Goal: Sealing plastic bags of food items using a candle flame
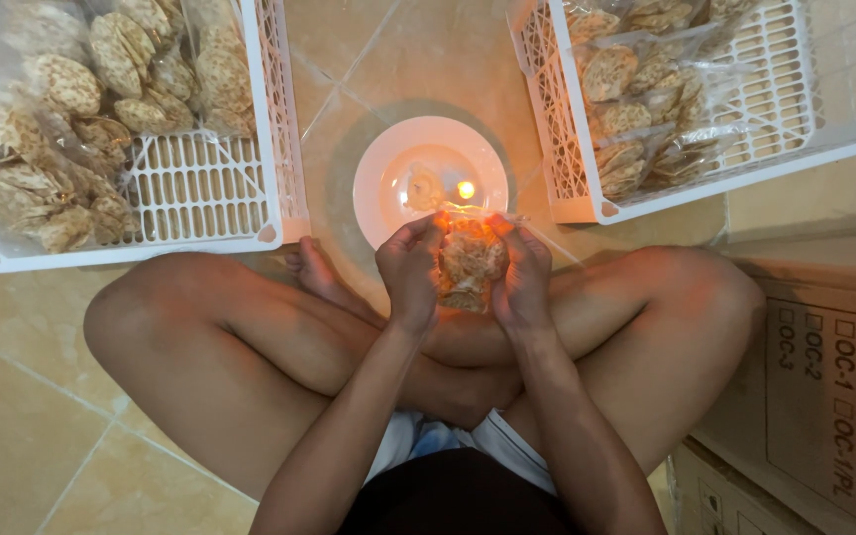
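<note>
- The left hand (pixel 410 269) and right hand (pixel 521 275) pinch the top edge of a clear bag of round crackers (pixel 470 266) between closed fingertips; the bag hangs between the palms.
- The candle flame (pixel 466 189) on the white plate (pixel 380 178) burns just beyond the fingertips.
- Risk: held too low or too long, the plastic could melt through or the fingers scorch; a crooked edge might seal unevenly.
- Both forearms run forward over the crossed legs, wrists angled inward, thumbs on top.
</note>
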